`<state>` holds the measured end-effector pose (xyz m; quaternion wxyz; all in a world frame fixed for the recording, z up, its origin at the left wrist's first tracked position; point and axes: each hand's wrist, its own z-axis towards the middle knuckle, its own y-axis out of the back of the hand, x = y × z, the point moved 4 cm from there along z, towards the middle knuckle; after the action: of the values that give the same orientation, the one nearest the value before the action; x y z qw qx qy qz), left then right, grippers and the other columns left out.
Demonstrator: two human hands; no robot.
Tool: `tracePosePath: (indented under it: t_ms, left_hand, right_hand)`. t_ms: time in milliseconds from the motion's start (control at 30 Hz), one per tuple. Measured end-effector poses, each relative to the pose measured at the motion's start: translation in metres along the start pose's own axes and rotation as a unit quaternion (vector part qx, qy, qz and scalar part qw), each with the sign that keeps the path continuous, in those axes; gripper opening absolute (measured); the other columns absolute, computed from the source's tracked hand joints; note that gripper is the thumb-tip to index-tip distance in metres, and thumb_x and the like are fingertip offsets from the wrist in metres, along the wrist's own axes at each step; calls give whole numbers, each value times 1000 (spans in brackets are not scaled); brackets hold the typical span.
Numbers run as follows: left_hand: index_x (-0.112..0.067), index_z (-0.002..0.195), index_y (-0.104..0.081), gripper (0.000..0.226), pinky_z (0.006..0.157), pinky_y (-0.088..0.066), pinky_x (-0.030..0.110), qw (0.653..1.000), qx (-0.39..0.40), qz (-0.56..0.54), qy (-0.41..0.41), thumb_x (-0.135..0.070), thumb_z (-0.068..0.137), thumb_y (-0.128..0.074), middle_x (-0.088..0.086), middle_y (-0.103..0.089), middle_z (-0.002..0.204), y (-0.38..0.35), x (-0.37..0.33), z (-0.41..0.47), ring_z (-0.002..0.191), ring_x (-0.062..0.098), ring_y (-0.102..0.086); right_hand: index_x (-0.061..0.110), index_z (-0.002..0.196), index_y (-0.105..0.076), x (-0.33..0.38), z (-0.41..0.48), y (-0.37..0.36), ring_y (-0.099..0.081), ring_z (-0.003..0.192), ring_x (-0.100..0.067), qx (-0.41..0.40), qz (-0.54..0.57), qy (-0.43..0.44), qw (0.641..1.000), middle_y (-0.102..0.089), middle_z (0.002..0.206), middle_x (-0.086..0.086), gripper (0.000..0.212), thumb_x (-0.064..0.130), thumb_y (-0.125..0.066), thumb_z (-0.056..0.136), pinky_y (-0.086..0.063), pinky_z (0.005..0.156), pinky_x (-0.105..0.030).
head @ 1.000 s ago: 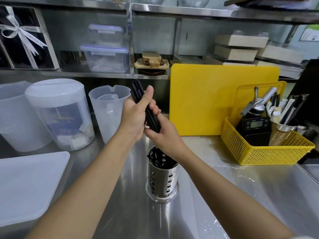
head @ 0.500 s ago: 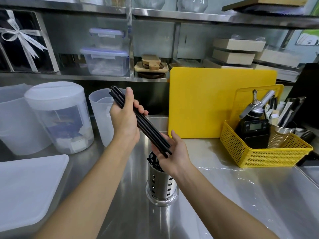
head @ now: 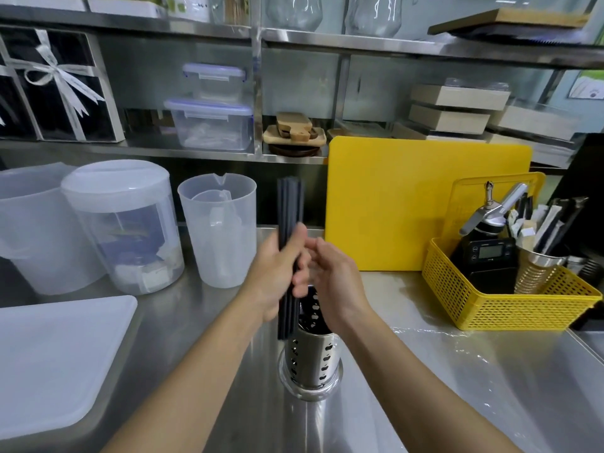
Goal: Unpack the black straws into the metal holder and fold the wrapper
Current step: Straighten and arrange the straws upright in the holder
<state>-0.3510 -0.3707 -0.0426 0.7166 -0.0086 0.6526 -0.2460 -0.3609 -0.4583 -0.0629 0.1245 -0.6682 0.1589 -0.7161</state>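
Holding a bundle of black straws [head: 289, 204] upright, the left hand [head: 273, 276] has its fingers clenched around the bundle's middle; the right hand [head: 330, 276] sits just beside it, fingers loosely curled and touching the straws, not clearly gripping. Step in hand, as judged: loading the metal holder [head: 312, 361], which stands below the fingers with some straws already inside. Next move calls for centring the lower ends over the rim, then lowering; no wrapper identifiable.

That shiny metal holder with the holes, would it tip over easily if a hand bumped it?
Probably somewhat. The metal holder is tall and narrow, so a knock near its rim could rock it. Its wider base ring likely steadies it. The punched holes suggest thin, light metal, and on the smooth steel counter it may slide rather than topple.
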Motion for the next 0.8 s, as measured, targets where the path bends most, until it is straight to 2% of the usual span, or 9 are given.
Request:
tracePosePath:
  t_ms: [67, 133, 233, 300, 400, 467, 633, 733, 800]
  left_hand:
    - [-13, 84, -47, 28, 31, -27, 16, 999, 26, 11, 47, -40, 84, -52, 0, -42, 55, -5, 14, -6, 34, 7, -33]
    - [-11, 82, -43, 30, 32, -27, 16, 996, 42, 15, 77, -39, 84, -54, -1, -44, 53, -7, 26, -9, 35, 8, -33]
    - [-9, 82, -44, 31, 33, -31, 19, 994, 65, 28, 77, -38, 85, -55, -2, -46, 54, -8, 35, -11, 38, 9, -37]
    - [-7, 83, -45, 30, 36, -35, 21, 994, 81, 25, 61, -35, 82, -57, -1, -50, 58, -9, 37, -12, 41, 10, -42]
    - [0, 88, -50, 28, 40, -45, 25, 994, 98, 31, 39, -26, 81, -56, 2, -59, 60, -10, 39, -15, 46, 15, -53]
    - [2, 94, -53, 26, 44, -50, 27, 994, 99, 22, 46, -20, 80, -57, 7, -64, 62, -9, 40, -16, 52, 18, -60]
    - [-3, 97, -55, 18, 42, -47, 25, 994, 92, 11, 49, -11, 81, -57, 4, -67, 65, -7, 41, -16, 55, 18, -63]
    - [-4, 99, -54, 27, 41, -45, 24, 994, 92, -4, 61, -15, 75, -60, 3, -68, 68, -5, 43, -16, 56, 19, -64]
    - [-6, 99, -54, 27, 41, -46, 25, 993, 94, -12, 69, -16, 75, -60, 3, -70, 70, -3, 44, -16, 57, 19, -65]
  right_hand:
    - [3, 102, -61, 8, 3, 1, -41, 39, -23, 20, -22, 0, 1000, -43, 55, -9, 42, 42, -46, 92, -40, 37, -26]
    - [4, 97, -59, 14, 2, 4, -37, 38, -22, 19, -76, 11, 997, -44, 63, -17, 48, 50, -54, 86, -38, 37, -26]
    - [10, 84, -64, 18, -1, 12, -39, 35, -18, 7, -110, 30, 993, -59, 81, -30, 25, 34, -57, 89, -37, 34, -23]
    - [13, 80, -63, 18, -3, 18, -39, 31, -20, 18, -95, 30, 995, -56, 81, -37, 17, 25, -57, 90, -38, 31, -23]
    - [7, 83, -58, 18, -5, 25, -39, 26, -21, 41, -76, 41, 995, -56, 53, -15, 15, 18, -53, 92, -35, 27, -21]
    - [9, 80, -59, 18, -6, 28, -44, 29, -20, 35, -69, 47, 996, -60, 58, -10, 17, 16, -51, 93, -31, 29, -16]
    - [12, 73, -59, 16, -6, 30, -45, 33, -22, 13, -64, 55, 996, -51, 71, -24, 15, 15, -59, 88, -33, 29, -18]
    - [16, 64, -60, 16, -6, 31, -44, 32, -22, 16, -40, 52, 998, -54, 57, -18, 20, 11, -66, 82, -34, 29, -19]
    - [15, 70, -61, 16, -5, 30, -48, 34, -23, 20, -45, 50, 998, -62, 57, -10, 14, 9, -67, 80, -34, 29, -19]
